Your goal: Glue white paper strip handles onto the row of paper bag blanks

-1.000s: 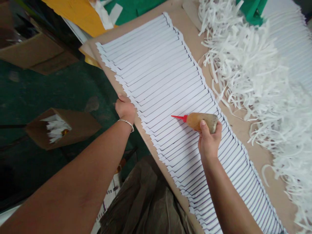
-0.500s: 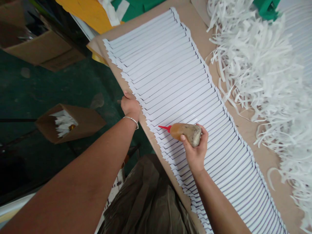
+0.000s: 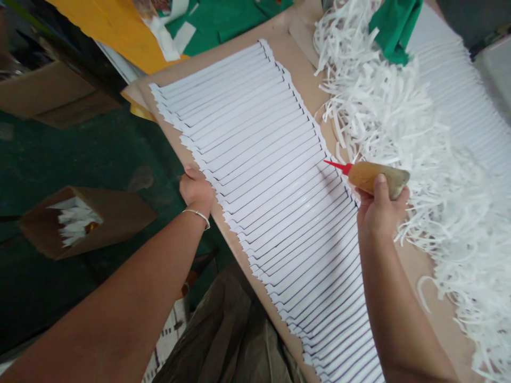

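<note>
My right hand [image 3: 379, 210] is wrapped round a glue bottle [image 3: 371, 175], amber and grimy, with a thin red nozzle. The bottle lies nearly level, and its tip points left over the right edge of the white paper strips [image 3: 255, 154]. These overlap in a long row of slanted rows, with dark lines between them and jagged ends. My left hand [image 3: 196, 187], a bracelet at its wrist, is curled at the left edge of the brown board [image 3: 227, 234] beneath the strips; some of its fingers are hidden.
A heap of shredded white paper [image 3: 423, 175] lies along the right side of the board. Green cloth [image 3: 397, 29] rests on the heap. More white strips [image 3: 475, 117] lie beyond. On the floor at left stand an open cardboard box [image 3: 120, 218] with white paper and another carton [image 3: 59, 90].
My right hand has carried the glue bottle across the strips, from near their left ends to their right edge. The view has shifted slightly; my left hand stays at the board's edge.
</note>
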`<state>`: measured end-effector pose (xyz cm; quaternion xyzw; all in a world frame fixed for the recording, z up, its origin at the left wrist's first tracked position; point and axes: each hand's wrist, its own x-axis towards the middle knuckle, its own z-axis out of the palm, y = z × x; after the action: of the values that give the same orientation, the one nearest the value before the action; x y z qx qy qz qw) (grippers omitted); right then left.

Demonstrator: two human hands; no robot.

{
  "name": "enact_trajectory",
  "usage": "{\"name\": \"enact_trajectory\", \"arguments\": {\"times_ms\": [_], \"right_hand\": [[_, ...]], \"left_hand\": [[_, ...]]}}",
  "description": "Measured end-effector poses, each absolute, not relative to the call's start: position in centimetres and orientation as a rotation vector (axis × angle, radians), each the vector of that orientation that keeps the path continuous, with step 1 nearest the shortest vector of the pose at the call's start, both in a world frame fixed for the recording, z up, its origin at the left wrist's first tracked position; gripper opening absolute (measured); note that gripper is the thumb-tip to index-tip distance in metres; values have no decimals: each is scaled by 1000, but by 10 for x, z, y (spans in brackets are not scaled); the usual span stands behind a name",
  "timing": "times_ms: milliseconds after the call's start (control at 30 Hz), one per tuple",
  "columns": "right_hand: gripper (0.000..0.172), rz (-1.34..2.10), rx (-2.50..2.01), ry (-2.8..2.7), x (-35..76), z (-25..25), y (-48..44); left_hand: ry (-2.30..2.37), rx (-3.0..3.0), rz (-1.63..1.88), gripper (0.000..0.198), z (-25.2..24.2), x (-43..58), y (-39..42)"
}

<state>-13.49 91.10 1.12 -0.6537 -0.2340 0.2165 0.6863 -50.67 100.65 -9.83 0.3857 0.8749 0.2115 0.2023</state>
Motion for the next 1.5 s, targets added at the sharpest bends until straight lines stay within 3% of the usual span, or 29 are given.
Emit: {"name": "enact_trajectory", "arguments": {"times_ms": [567, 1500], "right_hand": [[56, 561, -1409, -472, -115, -28, 955], [67, 716, -1714, -740, -256, -30, 845]], "left_hand": [[2526, 1049, 549, 61, -90, -504, 1006], [2423, 1098, 590, 65, -93, -506, 1002]]}}
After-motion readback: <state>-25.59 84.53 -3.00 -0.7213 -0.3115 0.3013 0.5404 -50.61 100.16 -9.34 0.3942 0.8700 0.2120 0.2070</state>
